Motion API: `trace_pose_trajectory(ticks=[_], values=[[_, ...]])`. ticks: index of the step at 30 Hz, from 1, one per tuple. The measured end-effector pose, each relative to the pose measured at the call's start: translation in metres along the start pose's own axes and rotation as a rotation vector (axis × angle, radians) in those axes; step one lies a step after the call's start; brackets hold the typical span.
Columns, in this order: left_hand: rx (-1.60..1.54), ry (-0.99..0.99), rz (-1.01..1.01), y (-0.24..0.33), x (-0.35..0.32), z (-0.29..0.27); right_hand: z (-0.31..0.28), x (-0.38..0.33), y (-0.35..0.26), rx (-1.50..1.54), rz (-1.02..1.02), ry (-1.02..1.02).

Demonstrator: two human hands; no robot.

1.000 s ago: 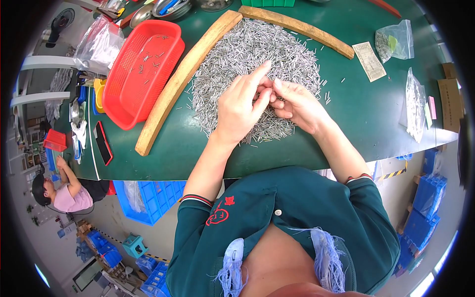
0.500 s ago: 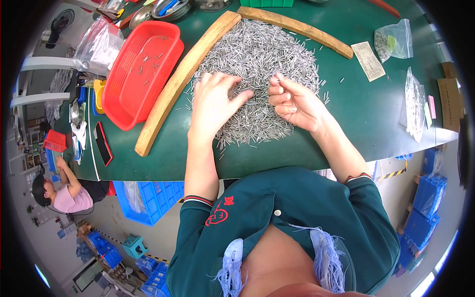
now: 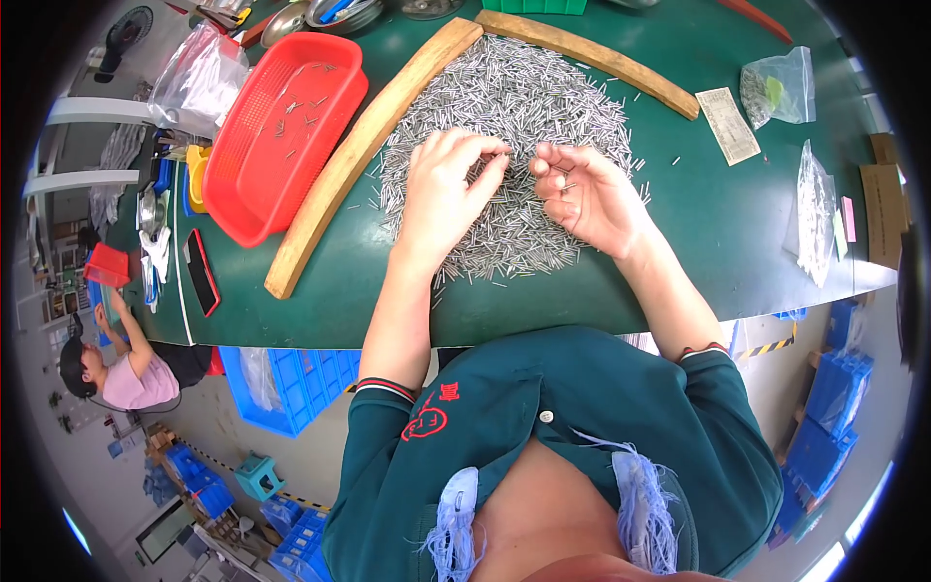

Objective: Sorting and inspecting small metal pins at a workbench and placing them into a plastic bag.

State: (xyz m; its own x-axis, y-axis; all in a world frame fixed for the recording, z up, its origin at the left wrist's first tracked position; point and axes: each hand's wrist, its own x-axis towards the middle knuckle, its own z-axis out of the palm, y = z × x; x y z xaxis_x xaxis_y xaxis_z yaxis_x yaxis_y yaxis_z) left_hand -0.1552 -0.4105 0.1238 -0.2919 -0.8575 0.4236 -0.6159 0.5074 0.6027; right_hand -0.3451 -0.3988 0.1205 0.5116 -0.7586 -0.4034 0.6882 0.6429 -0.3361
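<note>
rightward comes the left hand (image 3: 448,189), nearer the right hand (image 3: 582,189) than half a second ago, both over the pile of metal pins (image 3: 514,92), upper middle of the frame! left grip: thumb and forefinger tips close together, whether pinching anything i cannot tell; right grip: fingers curled, holding a slim pin (image 3: 568,186) against them. wooden bars (image 3: 373,150) flank the pile's upper edges, the red basket (image 3: 276,160) sits upper left with a few pins inside, a clear bag (image 3: 781,89) upper right, all on the green bench (image 3: 543,308).
</note>
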Motion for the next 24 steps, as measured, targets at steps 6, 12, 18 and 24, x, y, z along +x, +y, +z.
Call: trace_pose_trajectory(ticks=[6,12,18,24], values=[[-0.152,0.084,0.089,0.006,0.001,0.002,0.0,0.001,0.007,-0.295,-0.072,-0.01],[-0.227,0.071,0.055,0.011,0.0,0.006,-0.002,0.001,0.008,-0.356,-0.108,-0.018],[-0.231,0.095,0.054,0.008,0.0,0.006,0.002,0.0,0.009,-0.481,-0.23,0.08],[-0.068,0.056,0.078,0.014,-0.001,0.006,0.008,-0.005,0.009,-0.738,-0.346,0.148]])
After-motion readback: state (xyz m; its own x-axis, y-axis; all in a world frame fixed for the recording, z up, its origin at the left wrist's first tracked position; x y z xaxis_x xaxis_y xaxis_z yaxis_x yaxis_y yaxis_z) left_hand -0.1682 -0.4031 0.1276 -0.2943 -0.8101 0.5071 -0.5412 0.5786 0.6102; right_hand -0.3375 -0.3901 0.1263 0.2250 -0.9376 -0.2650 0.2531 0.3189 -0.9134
